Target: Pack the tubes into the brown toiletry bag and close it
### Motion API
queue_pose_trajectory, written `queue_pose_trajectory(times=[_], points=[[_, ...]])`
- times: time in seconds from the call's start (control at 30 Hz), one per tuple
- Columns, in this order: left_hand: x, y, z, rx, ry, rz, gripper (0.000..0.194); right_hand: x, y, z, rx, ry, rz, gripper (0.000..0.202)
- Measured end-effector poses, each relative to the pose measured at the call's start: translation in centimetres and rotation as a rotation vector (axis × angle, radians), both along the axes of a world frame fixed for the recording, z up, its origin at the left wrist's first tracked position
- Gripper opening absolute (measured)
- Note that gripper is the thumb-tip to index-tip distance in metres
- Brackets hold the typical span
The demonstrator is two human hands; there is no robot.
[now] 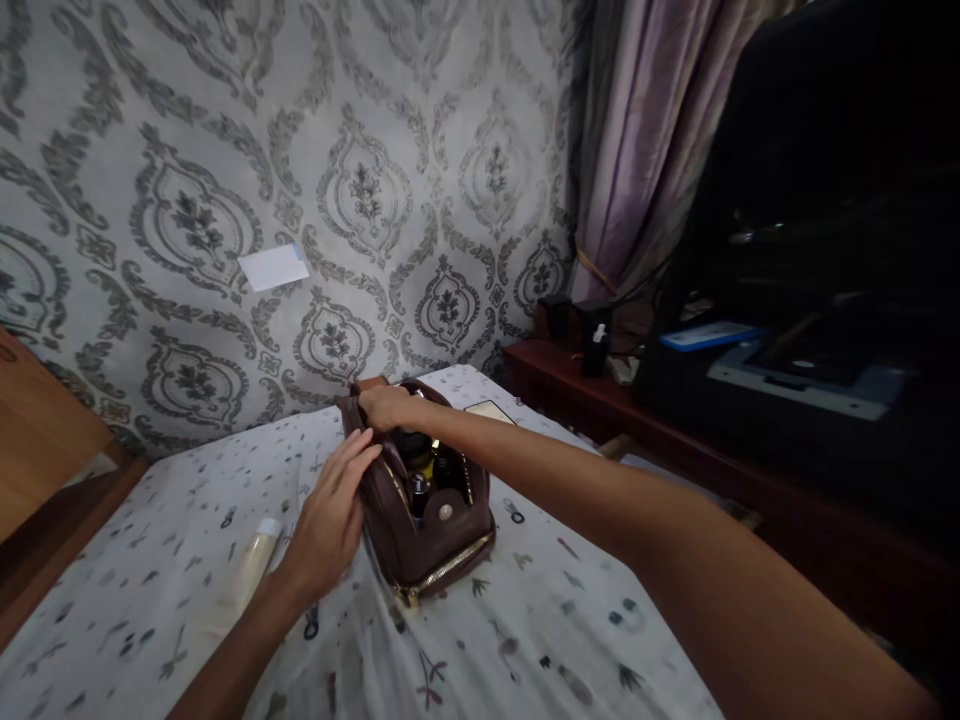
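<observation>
A brown leather toiletry bag point(442, 545) with a gold zipper sits open on a bed covered by a white patterned sheet point(540, 620). Dark bottles point(420, 490) stand inside it. My right hand point(384, 406) reaches across and grips the bag's far upper edge. My left hand point(330, 515) rests flat against the bag's left side, fingers together and extended. A pale cream tube point(251, 565) lies on the sheet just left of my left hand.
A phone point(489, 410) lies on the sheet behind the bag. A dark wooden shelf point(570, 375) at the right carries small bottles and a printer point(795, 385). Patterned wallpaper and a curtain stand behind. A wooden headboard point(45, 440) is at the left.
</observation>
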State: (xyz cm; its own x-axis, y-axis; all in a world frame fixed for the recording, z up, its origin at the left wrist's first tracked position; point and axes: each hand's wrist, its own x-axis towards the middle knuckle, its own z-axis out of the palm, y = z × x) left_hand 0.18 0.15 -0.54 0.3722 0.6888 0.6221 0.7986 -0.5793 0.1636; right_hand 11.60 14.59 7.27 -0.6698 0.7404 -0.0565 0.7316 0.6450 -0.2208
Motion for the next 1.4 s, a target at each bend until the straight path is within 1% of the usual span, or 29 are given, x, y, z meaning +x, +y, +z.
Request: queue_pose_trajectory(times=[0.17, 0.3, 0.37, 0.43, 0.47, 0.5, 0.53, 0.6, 0.67, 0.73, 0.77, 0.8, 0.9, 1.0, 1.1, 1.2, 1.3, 1.4], points=[[-0.1, -0.6, -0.3, -0.058, -0.031, 0.029, 0.058, 0.4, -0.5, 0.8, -0.011, -0.034, -0.032, 0.039], [-0.4, -0.9, -1.0, -0.092, -0.095, 0.054, 0.054, 0.9, -1.0, 1.8, 0.035, 0.013, -0.047, 0.033], [-0.9, -1.2, -1.5, -0.108, -0.121, 0.085, 0.051, 1.4, -1.7, 2.5, 0.07, 0.044, -0.063, 0.029], [-1.7, -1.6, -2.0, -0.134, -0.128, 0.13, 0.047, 2.1, -3.2, 3.0, 0.155, 0.115, -0.086, 0.028], [-2.2, -1.9, -2.2, -0.154, -0.127, 0.156, 0.045, 2.5, -4.3, 3.1, 0.23, 0.186, -0.09, 0.03], [-2.8, -2.2, -2.5, -0.176, -0.128, 0.18, 0.043, 2.9, -5.7, 3.0, 0.312, 0.277, -0.063, 0.032], [-3.3, -2.4, -2.7, -0.194, -0.136, 0.201, 0.041, 3.2, -7.3, 2.7, 0.347, 0.355, 0.006, 0.032], [-4.5, -3.0, -3.1, -0.21, -0.176, 0.221, 0.04, 3.7, -10.8, 1.4, 0.323, 0.456, 0.195, 0.032], [-5.7, -3.4, -3.3, -0.204, -0.251, 0.236, 0.04, 3.8, -14.0, -0.6, 0.253, 0.413, 0.402, 0.028], [-6.7, -3.9, -3.5, -0.2, -0.326, 0.277, 0.038, 3.2, -16.1, -3.1, 0.206, 0.332, 0.536, 0.023], [-7.2, -4.1, -3.6, -0.2, -0.354, 0.309, 0.037, 2.8, -16.6, -4.4, 0.175, 0.317, 0.551, 0.022], [-7.7, -4.4, -3.6, -0.194, -0.376, 0.346, 0.037, 2.2, -16.9, -5.6, 0.134, 0.319, 0.522, 0.022], [-9.1, -5.1, -3.8, -0.161, -0.401, 0.468, 0.034, 0.3, -16.6, -8.8, -0.035, 0.408, 0.305, 0.026], [-10.5, -5.7, -4.1, -0.135, -0.392, 0.551, 0.03, -1.3, -15.8, -10.7, -0.152, 0.458, 0.176, 0.029], [-11.8, -6.0, -4.5, -0.166, -0.34, 0.612, 0.03, -2.2, -15.6, -11.6, -0.181, 0.436, 0.125, 0.037], [-12.8, -6.1, -5.0, -0.269, -0.284, 0.65, 0.032, -2.7, -15.9, -12.3, -0.155, 0.379, 0.097, 0.047], [-13.3, -6.4, -5.6, -0.386, -0.256, 0.649, 0.037, -3.1, -16.4, -12.9, -0.102, 0.287, 0.096, 0.042], [-13.6, -6.7, -6.1, -0.472, -0.216, 0.672, 0.04, -3.2, -16.8, -13.3, -0.01, 0.192, 0.097, 0.037]])
